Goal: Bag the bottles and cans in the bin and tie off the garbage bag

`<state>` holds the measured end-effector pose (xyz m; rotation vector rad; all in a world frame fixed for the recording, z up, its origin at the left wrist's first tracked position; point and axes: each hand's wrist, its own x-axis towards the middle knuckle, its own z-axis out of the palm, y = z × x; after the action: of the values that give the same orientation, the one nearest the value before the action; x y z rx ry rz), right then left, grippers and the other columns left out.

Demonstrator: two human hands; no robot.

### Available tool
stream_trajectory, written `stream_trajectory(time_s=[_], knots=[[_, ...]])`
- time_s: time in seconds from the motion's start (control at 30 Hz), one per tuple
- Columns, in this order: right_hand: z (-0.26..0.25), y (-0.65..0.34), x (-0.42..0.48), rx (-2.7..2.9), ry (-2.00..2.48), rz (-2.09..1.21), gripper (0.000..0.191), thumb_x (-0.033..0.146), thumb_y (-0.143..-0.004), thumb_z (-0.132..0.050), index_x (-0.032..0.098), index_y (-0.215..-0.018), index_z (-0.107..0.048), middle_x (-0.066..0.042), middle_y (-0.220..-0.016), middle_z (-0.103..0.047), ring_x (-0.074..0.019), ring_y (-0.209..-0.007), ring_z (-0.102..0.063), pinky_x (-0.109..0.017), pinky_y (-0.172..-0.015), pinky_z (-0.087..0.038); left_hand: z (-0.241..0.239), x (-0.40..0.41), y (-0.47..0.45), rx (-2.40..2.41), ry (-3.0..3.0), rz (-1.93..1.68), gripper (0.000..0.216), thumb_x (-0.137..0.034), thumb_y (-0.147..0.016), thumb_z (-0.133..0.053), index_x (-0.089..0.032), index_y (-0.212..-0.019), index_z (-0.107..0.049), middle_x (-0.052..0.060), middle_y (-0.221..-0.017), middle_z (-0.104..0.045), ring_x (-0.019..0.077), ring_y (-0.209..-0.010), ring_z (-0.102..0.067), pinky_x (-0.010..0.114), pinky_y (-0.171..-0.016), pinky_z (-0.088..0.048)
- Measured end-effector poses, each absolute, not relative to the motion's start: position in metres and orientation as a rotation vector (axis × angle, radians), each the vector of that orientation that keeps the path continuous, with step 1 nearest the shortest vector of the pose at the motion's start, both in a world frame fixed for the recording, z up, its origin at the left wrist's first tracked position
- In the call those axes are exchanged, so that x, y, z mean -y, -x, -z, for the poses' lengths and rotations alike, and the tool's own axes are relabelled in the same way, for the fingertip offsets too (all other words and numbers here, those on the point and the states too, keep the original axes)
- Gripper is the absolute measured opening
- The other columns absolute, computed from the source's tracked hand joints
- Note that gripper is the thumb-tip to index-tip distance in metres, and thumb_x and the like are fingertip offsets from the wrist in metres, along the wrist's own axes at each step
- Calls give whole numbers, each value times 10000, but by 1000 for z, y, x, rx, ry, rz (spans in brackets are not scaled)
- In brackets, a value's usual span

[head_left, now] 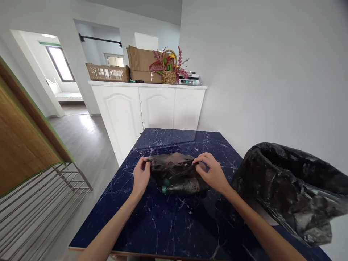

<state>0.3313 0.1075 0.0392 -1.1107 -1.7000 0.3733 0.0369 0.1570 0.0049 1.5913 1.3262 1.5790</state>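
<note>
Room: plain pale wall (pixel 261 72) along the right side, grey floor (pixel 98 145) at left. White cabinet (pixel 119 112) with arched door panels stands beyond the far end of the work area. Surface (pixel 168 226): dark blue, glossy, pale marbled veins, filling the lower centre. Left of it, a brown panel (pixel 21 134) with green edging, above a rack of metal bars (pixel 82 176).

Right side of surface: large black bag (pixel 272 177), mouth spread wide and facing up, sides crumpled, lower corner drooping outward. On cabinet top, left to right: low cardboard box (pixel 108 73), tall cardboard box (pixel 145 58), wicker basket (pixel 169 77) with red foliage and yellow bloom, then a clear bottle (pixel 190 82) lying on its side.

Centre of surface, between the hands: small dark bag (pixel 174 170), thin and partly see-through, lying low and wide. Left hand (pixel 141 174) pinches its left end, thumb against fingers. Right hand (pixel 210 170) grips the upper edge at the right end, thumb and forefinger together, the other fingers curled. Inside the bag, a labelled bottle (pixel 190 185) shows through, lying sideways. Smallest item noted: a green cap (pixel 164 189) at the bag's lower left; contents otherwise obscured.
</note>
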Motion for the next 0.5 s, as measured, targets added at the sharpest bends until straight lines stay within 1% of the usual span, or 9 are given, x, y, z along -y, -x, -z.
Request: stream_trajectory(time_s=[0.1,0.2,0.23,0.3,0.37,0.4,0.43,0.47,0.5], knots=[[-43,-341,-105,1602,1113,-380,112,244,-895,-538,247,-851,-641,-78,-1030,-650,-268,-1017,-641,-430,-935,-508,-21,-159,-20,-1371,-1566,-1614,323,-511,-981,-494,-242,-809,-545,3,-776,-587,199,-734,-554,288,-663,-443],[-47,-352,-98,1552,1105,-426,156,271,-932,-472,241,-844,-598,-107,-1116,-677,-270,-1034,-677,-404,-845,-555,-37,-157,1,-1438,-1570,-1610,347,-542,-973,-494,-244,-805,-553,13,-768,-585,225,-746,-581,321,-685,-473],[-51,-354,-93,1552,1098,-445,158,276,-934,-474,241,-838,-595,-111,-1141,-685,-273,-1048,-684,-400,-835,-564,-41,-152,7,-1463,-1568,-1612,326,-539,-965,-512,-241,-850,-579,28,-814,-606,243,-797,-606,343,-724,-495],[-60,-352,-75,1566,1082,-419,121,264,-928,-513,245,-861,-612,-109,-1175,-685,-280,-1105,-679,-420,-897,-564,-43,-133,12,-1558,-1599,-1710,292,-502,-934,-592,-226,-1029,-612,80,-1009,-643,293,-1001,-631,412,-874,-524],[-73,-341,-51,1605,1042,-286,96,216,-924,-554,254,-959,-635,-104,-1189,-674,-282,-1153,-660,-449,-988,-539,-37,-107,8,-1645,-1779,-1918,368,-412,-901,-678,-213,-1192,-570,132,-1193,-614,332,-1196,-583,484,-1032,-489],[-78,-333,-38,1656,1004,-197,153,184,-931,-557,260,-1037,-637,-104,-1200,-672,-280,-1167,-653,-458,-1021,-527,-33,-94,3,-1626,-1983,-1992,368,-349,-903,-688,-211,-1218,-557,147,-1223,-609,340,-1233,-573,509,-1079,-469],[-83,-322,-27,1742,944,-134,220,154,-939,-547,265,-1110,-630,-105,-1208,-676,-274,-1165,-655,-453,-1027,-531,-28,-83,-5,-1478,-2267,-1937,308,-286,-918,-667,-224,-1202,-568,136,-1196,-632,329,-1208,-598,505,-1078,-475],[-87,-311,-18,1872,877,-100,285,131,-949,-529,269,-1182,-620,-108,-1231,-681,-268,-1175,-656,-444,-1037,-535,-23,-75,-14,-1281,-2551,-1670,280,-238,-949,-622,-239,-1226,-583,125,-1216,-657,310,-1211,-620,489,-1083,-484],[-88,-299,-14,2040,821,-79,351,118,-959,-513,268,-1263,-606,-114,-1286,-678,-264,-1211,-650,-439,-1060,-533,-20,-71,-24,-1151,-2710,-1405,301,-220,-979,-579,-244,-1279,-587,125,-1270,-675,303,-1242,-629,485,-1102,-482]])
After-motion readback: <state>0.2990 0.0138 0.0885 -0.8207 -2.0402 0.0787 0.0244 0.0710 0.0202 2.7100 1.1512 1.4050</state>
